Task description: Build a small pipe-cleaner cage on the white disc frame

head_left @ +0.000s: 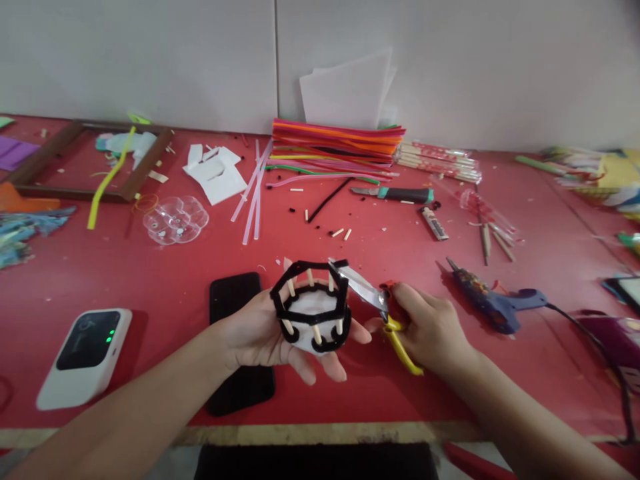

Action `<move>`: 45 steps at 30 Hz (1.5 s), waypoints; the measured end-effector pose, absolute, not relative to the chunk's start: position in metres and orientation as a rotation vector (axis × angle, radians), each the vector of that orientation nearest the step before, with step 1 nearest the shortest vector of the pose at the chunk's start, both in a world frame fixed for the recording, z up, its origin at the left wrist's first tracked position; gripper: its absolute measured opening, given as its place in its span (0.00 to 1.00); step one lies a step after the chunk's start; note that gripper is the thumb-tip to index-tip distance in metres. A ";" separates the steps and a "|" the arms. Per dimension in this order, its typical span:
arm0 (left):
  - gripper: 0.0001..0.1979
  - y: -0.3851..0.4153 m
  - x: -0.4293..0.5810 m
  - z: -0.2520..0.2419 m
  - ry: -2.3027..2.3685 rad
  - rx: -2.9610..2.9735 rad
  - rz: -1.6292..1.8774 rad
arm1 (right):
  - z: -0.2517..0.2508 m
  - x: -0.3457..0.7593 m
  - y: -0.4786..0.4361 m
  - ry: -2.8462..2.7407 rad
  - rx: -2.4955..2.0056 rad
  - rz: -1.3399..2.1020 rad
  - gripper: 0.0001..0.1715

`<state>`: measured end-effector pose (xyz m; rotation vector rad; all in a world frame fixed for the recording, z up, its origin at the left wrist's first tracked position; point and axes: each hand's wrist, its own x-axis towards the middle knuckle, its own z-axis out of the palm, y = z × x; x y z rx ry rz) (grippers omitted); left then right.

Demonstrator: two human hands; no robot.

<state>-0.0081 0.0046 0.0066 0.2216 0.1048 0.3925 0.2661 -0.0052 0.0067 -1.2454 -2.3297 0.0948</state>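
Note:
My left hand (260,333), palm up, supports a small round craft piece (315,307) with a white base, short wooden sticks as posts and black fuzzy pipe cleaner rails at top and bottom. Its fingers reach out beneath the base. In my right hand (433,327) are scissors (370,293) with one yellow handle and a red part near the pivot. The blade tips touch or overlap the loose end of the upper black rail at the piece's right side. Whether the blades are cutting, I cannot tell. A black phone (240,393) lies under my left wrist.
A blue glue gun (493,297) with a cord lies right; a utility knife (405,194) and small tube (434,223) lie behind. Further back are a pipe cleaner bundle (335,143), a clear plastic palette (176,220) and a wooden frame (75,195). A white device (85,358) stands left.

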 end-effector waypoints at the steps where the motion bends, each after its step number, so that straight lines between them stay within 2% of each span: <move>1: 0.28 0.004 -0.008 0.005 0.106 0.223 0.396 | 0.008 0.265 -0.006 -2.328 -1.241 0.092 0.18; 9: 0.24 0.005 -0.009 0.001 0.120 0.236 0.426 | 0.007 0.263 -0.005 -2.267 -1.329 0.151 0.29; 15: 0.29 0.007 -0.009 0.006 0.280 0.258 0.660 | 0.005 0.271 0.003 -2.210 -1.384 0.203 0.32; 17: 0.28 0.007 -0.011 0.007 0.345 0.262 0.734 | 0.007 0.273 0.005 -2.209 -1.377 0.252 0.31; 26: 0.15 0.008 -0.016 0.016 0.353 0.252 0.827 | 0.007 0.279 0.005 -2.309 -1.234 0.327 0.29; 34: 0.13 0.004 -0.014 0.019 0.448 0.281 0.833 | 0.011 0.274 0.003 -2.292 -1.201 0.396 0.29; 45: 0.13 0.004 -0.010 0.019 0.440 0.313 0.780 | 0.008 0.274 0.002 -2.324 -1.103 0.298 0.28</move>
